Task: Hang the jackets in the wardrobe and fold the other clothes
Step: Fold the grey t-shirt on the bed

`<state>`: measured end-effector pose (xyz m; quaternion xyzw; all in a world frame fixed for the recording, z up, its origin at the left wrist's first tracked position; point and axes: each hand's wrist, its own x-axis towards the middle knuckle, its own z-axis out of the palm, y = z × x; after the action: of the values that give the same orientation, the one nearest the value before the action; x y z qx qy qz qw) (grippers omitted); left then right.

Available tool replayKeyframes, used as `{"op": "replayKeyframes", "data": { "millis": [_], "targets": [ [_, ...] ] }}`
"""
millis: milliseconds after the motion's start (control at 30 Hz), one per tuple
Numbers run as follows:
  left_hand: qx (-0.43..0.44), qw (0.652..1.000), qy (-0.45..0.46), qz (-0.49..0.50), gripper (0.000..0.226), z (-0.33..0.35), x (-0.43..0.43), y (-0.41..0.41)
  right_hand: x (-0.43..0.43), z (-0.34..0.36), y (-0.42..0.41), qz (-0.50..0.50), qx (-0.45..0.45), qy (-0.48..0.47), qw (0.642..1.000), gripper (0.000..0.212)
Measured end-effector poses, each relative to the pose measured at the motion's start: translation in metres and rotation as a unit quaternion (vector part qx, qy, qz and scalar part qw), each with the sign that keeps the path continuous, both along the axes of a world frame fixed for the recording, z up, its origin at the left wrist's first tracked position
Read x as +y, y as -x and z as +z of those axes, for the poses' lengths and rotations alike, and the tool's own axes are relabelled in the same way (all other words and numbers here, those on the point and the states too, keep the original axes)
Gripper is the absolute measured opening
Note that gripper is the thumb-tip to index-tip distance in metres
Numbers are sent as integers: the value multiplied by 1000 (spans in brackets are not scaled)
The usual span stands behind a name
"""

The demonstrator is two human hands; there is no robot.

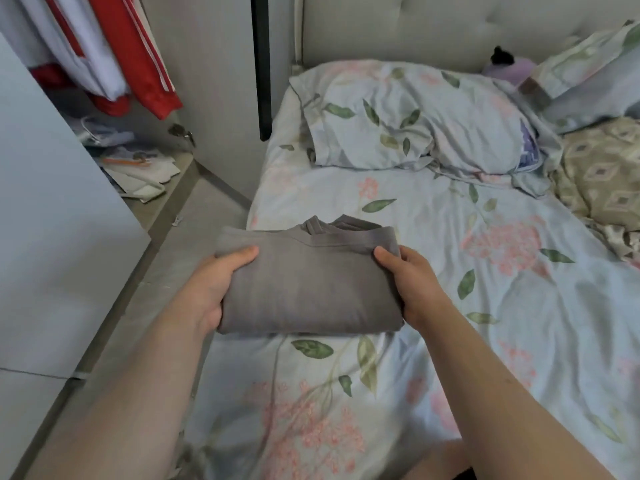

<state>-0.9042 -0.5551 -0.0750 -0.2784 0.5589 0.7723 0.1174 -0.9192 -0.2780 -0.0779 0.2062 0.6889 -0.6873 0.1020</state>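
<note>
A grey garment (310, 282), folded into a flat rectangle with its collar at the far edge, is held just above the left side of the bed (433, 237). My left hand (214, 285) grips its left edge, thumb on top and fingers underneath. Its right edge is gripped the same way by my right hand (412, 282). In the open wardrobe (104, 109) at upper left, red and white jackets (114, 46) hang from above.
A floral pillow (415, 116) lies at the head of the bed, with a beige patterned blanket (602, 178) bunched at the right. Bags and papers litter the wardrobe floor (138, 164). A pale wardrobe door (52, 220) stands open on the left beside a narrow strip of floor.
</note>
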Motion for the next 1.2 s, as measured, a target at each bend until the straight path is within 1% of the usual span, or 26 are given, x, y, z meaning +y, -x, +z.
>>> {"op": "replayKeyframes", "data": {
  "millis": [100, 167, 267, 367, 467, 533, 600, 667, 767, 867, 967, 1033, 1100, 1200],
  "targets": [
    [-27, 999, -30, -10, 17, -7, 9, 25, 3, 0, 17, -18, 16, -9, 1000, 11],
    [-41, 997, -61, -12, 12, -9, 12, 38, 4, 2, 24, -32, 20, 2, 999, 17],
    [-75, 993, -92, -14, 21, -16, 11, 59, 5, -5, 40, -43, 1, 11, 999, 23],
    [-87, 991, -105, -11, 21, -17, 9, 74, -1, -11, 51, -52, -21, 47, 997, 16],
    [-68, 993, -92, 6, 19, -3, 12, 90, -8, -7, 63, -82, -58, 90, 991, 14],
    [-44, 996, -67, 32, 23, 9, 9, 96, -16, 2, 71, -104, -83, 119, 984, 15],
    [-37, 997, -52, 44, 26, 27, -4, 105, -28, 19, 85, -103, -101, 148, 978, 16],
    [-37, 998, -40, 37, 29, 48, -24, 109, -42, 39, 97, -82, -113, 168, 976, 18],
    [-39, 998, -37, 28, 35, 90, -58, 117, -64, 81, 118, -58, -124, 211, 968, 26],
    [-35, 999, -26, -3, 29, 137, -89, 124, -88, 130, 135, -35, -120, 210, 970, 30],
    [-44, 998, -34, -33, 22, 193, -120, 131, -116, 193, 142, -23, -102, 212, 972, 23],
    [-31, 999, -24, -38, 27, 226, -135, 134, -133, 230, 142, -23, -88, 191, 977, 16],
    [1, 1000, -5, -28, 37, 264, -150, 135, -151, 273, 139, -34, -66, 141, 987, 13],
    [44, 999, -7, -21, 36, 321, -173, 136, -180, 336, 132, -49, -15, 44, 998, 14]
  ]
}}
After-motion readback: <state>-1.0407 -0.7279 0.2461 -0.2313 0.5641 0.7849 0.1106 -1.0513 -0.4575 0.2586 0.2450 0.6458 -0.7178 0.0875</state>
